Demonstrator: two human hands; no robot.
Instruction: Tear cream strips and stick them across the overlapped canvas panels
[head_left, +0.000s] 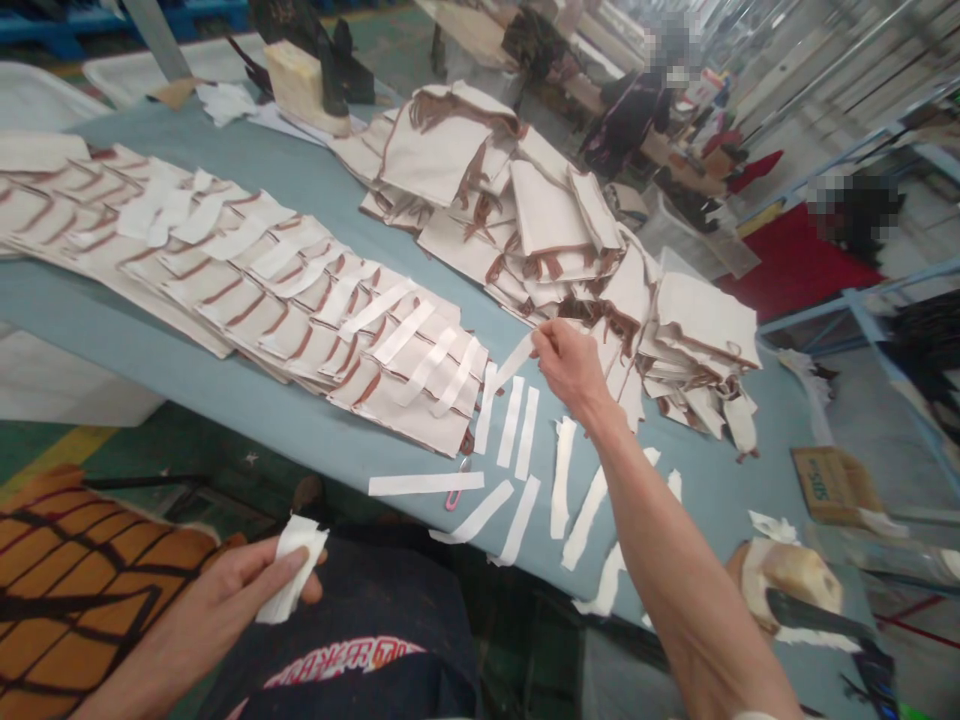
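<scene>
- Keeping the hands well apart, both closed on white material.
- Pinching a white strip point(513, 364) by one end in the right hand point(568, 362), out over the surface point(285, 170).
- Pointing it leftward from the right hand and back toward the body; long axis slanted, with free end close to the near pieces of the row at left.
- Gripping one folded white bundle point(291, 575) between thumb and fingers of the left hand point(244, 585), just short of the near edge; long axis running away from the body and slightly rightward. Cannot tell how many layers.
- Counted six loose narrow strips point(527, 433) nearer the body than the right hand: three side by side, roughly pointing away; one crosswise; two slanting away to the right.
- Counted at least three ragged strips point(560, 480) left of the right forearm point(652, 520), more on its other side; rest partly hidden.
- Left of the right hand, one overlapping row of cream pieces point(247, 280), brown-edged; four strips distinct across its near end, others blurred farther left.
- Beyond the right hand, heaped cream pieces point(435, 150), too jumbled to count.
- Between the hands, one small pink item point(453, 499), partly under the crosswise strip.
</scene>
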